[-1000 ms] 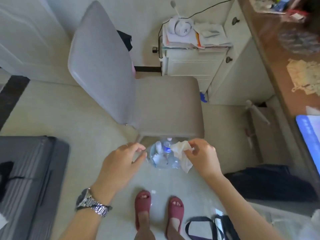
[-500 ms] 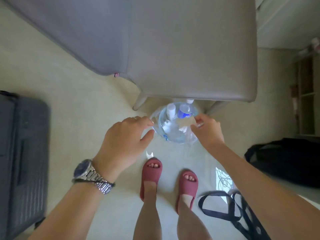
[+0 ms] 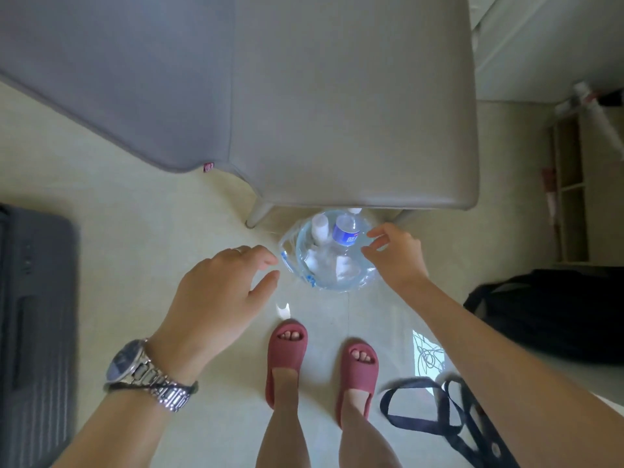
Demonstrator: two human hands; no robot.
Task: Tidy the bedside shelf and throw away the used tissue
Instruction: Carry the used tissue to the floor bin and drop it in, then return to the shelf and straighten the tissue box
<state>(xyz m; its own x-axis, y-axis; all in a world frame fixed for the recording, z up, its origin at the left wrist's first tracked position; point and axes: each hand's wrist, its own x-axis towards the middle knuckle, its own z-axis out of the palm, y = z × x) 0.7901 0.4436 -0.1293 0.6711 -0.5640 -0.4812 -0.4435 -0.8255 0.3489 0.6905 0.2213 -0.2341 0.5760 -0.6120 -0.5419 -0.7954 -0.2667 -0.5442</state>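
At the far left I am seeing a dark grey ribbed case (image 3: 35, 332) lying on the pale floor (image 3: 118, 204). My left hand (image 3: 216, 298), with a metal watch (image 3: 148, 376) on the wrist, is hovering palm down with the fingers spread and nothing in its grasp; its fingertips are sitting just beside the rim of the bin. The bin (image 3: 290, 255) is a small round one lined with a clear plastic bag, standing on the floor at the front edge of the grey chair (image 3: 337, 113). Inside it I am making out a water bottle (image 3: 346, 233) with a blue label, another white-capped bottle, and a white crumpled tissue (image 3: 344, 268) lying near the bottom. My right hand (image 3: 398, 255) is hanging over the bin's right rim, fingers loosely parted and holding nothing. Below the bin, my feet are standing in red slippers (image 3: 287, 349). To the right, black straps (image 3: 439, 420) are trailing across the floor, and a black bag (image 3: 547, 312) is lying further right.
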